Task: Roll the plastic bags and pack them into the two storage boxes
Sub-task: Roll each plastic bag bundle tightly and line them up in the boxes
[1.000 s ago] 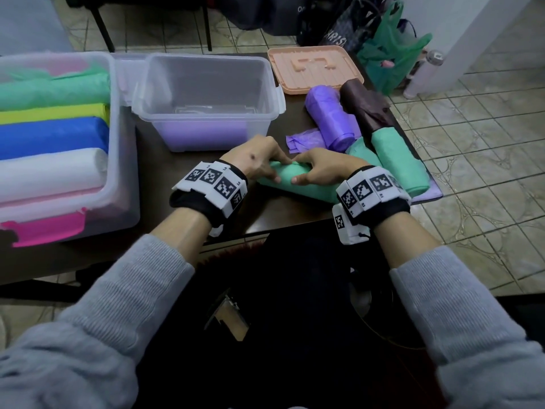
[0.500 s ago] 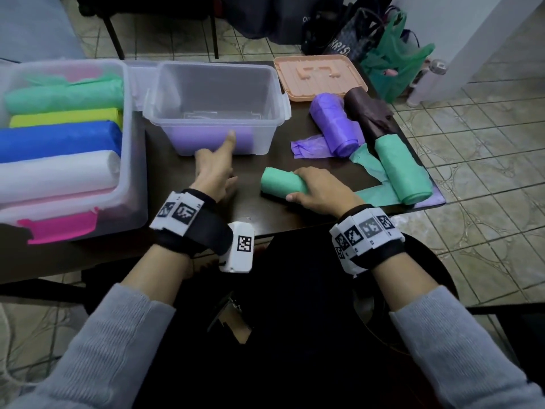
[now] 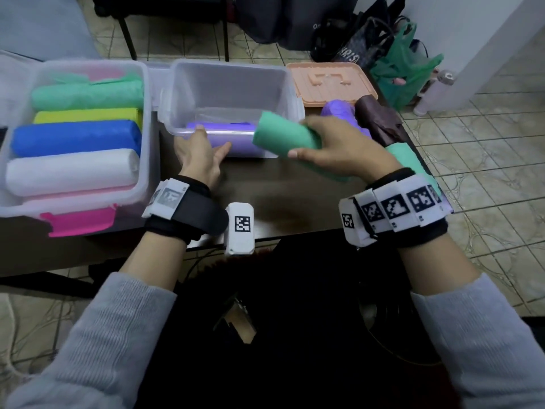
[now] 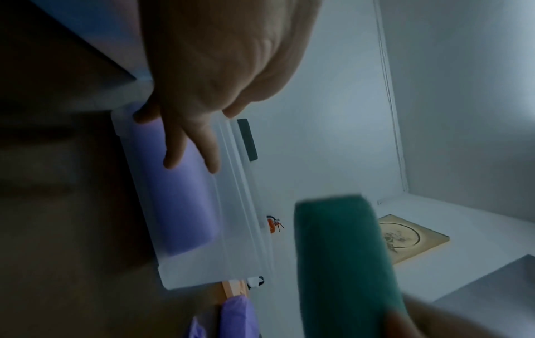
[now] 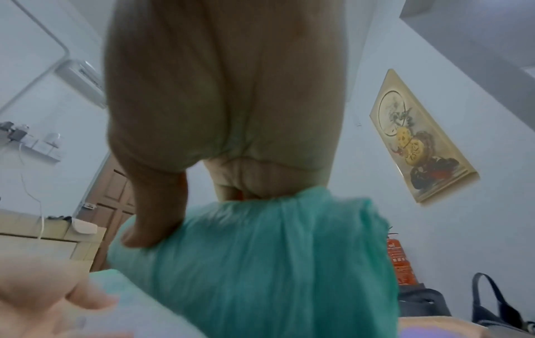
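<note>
My right hand (image 3: 299, 140) grips a rolled green bag (image 3: 283, 137), held off the table at the front right corner of the small clear box (image 3: 233, 69). In the right wrist view my thumb (image 5: 153, 217) presses into this green roll (image 5: 260, 263). A purple roll (image 3: 221, 137) lies inside the box along its front wall. My left hand (image 3: 208, 146) is open, its straight fingers (image 4: 188, 148) resting against that wall, over the purple roll (image 4: 179, 194). The large clear box (image 3: 144, 160) at the left holds several coloured rolls.
Right of the small box lie a purple roll (image 3: 339, 110), a brown roll (image 3: 377, 119) and a green roll (image 3: 407, 160) near the table's right edge. An orange lid (image 3: 330, 84) sits behind them. Bags stand on the floor at the back right.
My left hand let go of the green roll and moved up to the small box's front wall. My right hand lifted the green roll off the table toward the box.
</note>
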Motion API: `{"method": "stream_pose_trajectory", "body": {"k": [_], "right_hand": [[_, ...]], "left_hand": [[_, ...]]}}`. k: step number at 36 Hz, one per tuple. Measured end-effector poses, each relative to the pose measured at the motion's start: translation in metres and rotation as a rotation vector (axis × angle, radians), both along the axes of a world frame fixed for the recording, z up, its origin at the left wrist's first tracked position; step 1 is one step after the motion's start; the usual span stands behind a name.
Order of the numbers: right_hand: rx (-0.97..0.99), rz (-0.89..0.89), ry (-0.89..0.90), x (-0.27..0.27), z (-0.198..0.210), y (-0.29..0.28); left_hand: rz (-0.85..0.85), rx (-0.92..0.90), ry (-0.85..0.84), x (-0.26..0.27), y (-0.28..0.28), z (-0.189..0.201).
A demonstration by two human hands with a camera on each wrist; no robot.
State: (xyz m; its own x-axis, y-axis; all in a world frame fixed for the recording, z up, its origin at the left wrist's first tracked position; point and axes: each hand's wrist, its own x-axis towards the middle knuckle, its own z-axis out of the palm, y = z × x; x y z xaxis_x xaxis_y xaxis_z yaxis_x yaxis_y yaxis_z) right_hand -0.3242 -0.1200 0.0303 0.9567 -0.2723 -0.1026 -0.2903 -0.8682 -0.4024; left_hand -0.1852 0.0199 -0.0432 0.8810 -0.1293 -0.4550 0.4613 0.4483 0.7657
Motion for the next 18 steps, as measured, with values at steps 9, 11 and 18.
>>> {"method": "stream_pose_trajectory", "body": {"k": [9,11,18], "right_hand": [[-0.117,0.073,-0.186,0.07,0.01,0.03],[-0.11,0.067,-0.181,0.086,0.006,0.036],[-0.06,0.034,-0.003,0.125,-0.013,0.042]], "left_hand": [[0.015,-0.077,0.005,-0.028,0.018,-0.02],[0.027,-0.089,-0.006,-0.032,0.02,-0.021],[0.039,-0.086,0.006,-0.038,0.024,-0.02]]}}
